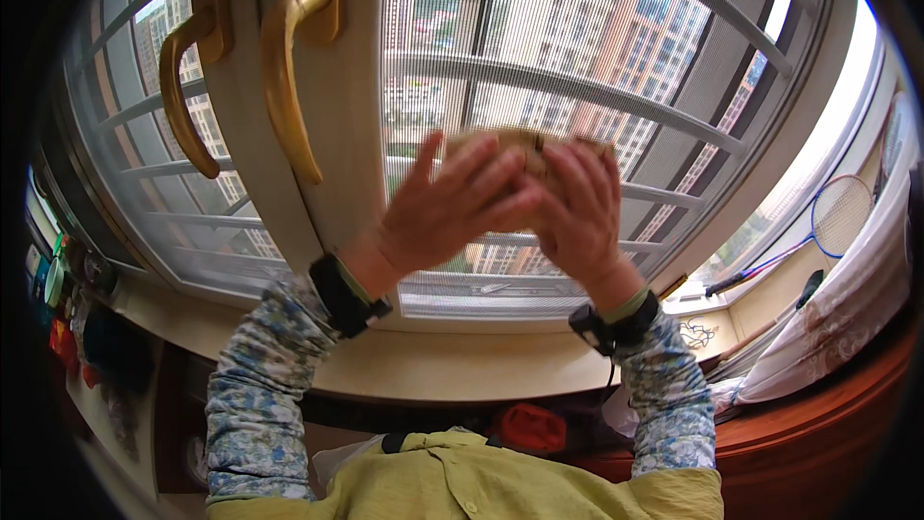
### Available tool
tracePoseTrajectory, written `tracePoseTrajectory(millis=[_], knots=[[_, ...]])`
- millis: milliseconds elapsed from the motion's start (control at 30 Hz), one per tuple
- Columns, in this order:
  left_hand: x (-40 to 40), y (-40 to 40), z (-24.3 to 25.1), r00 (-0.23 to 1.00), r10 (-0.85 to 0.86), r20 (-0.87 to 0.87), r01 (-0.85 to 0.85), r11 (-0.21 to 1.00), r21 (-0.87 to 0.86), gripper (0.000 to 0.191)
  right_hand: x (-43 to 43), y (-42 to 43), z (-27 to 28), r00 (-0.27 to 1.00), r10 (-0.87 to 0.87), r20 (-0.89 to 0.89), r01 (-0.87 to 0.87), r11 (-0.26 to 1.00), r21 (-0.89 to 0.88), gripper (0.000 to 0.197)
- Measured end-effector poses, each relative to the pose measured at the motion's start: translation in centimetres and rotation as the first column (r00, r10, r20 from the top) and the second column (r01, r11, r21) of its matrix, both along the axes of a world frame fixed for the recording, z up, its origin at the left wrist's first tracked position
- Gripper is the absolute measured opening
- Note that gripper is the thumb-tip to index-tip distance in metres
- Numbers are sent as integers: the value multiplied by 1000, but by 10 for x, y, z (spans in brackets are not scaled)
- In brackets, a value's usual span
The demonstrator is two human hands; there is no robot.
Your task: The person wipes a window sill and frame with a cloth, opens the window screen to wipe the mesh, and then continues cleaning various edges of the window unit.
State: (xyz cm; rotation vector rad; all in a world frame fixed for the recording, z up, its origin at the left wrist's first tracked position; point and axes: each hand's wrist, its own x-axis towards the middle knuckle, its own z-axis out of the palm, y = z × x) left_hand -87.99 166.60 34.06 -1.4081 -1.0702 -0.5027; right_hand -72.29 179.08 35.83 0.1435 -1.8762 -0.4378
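In the middle of the view, both hands are raised before a screened window (pixel 548 79). A tan, cloth-like piece (pixel 530 141) with dark lines shows behind and between the fingers; blur and the fingers hide most of it. My left hand (pixel 462 202) lies across its left and lower part, fingers spread towards the right. My right hand (pixel 581 209) is at its right part with the fingers bent over it. The fingertips of the two hands meet or overlap near the middle. Two brass window handles (pixel 292 79) are on the frames to the left of my left hand.
A pale windowsill (pixel 462 368) runs below the hands. Metal bars (pixel 563 87) cross outside the screen. At right are a badminton racket (pixel 841 217) and a white curtain (pixel 830 347). A red item (pixel 533 427) lies below the sill; assorted items stand at far left.
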Motion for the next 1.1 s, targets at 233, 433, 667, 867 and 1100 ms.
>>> tracePoseTrajectory(millis=[233,433,667,867,1100], knots=[[2,-50,37,975,10,222,-6,1000,-21,43,-33,-29,37,991,136,-14,-136,990,-31,33],[13,-83,-97,925,116,361,-66,987,-149,28,-31,-48,-82,967,160,198,-151,987,-57,28],[37,-80,-219,839,147,524,38,945,-326,29,-9,-38,-215,906,263,333,-216,961,-171,24],[82,-37,-207,790,182,585,239,788,-568,61,62,9,-232,918,58,391,32,975,-221,29],[91,-51,-178,757,206,620,284,751,-596,65,165,88,-163,929,-264,260,343,879,-331,36]])
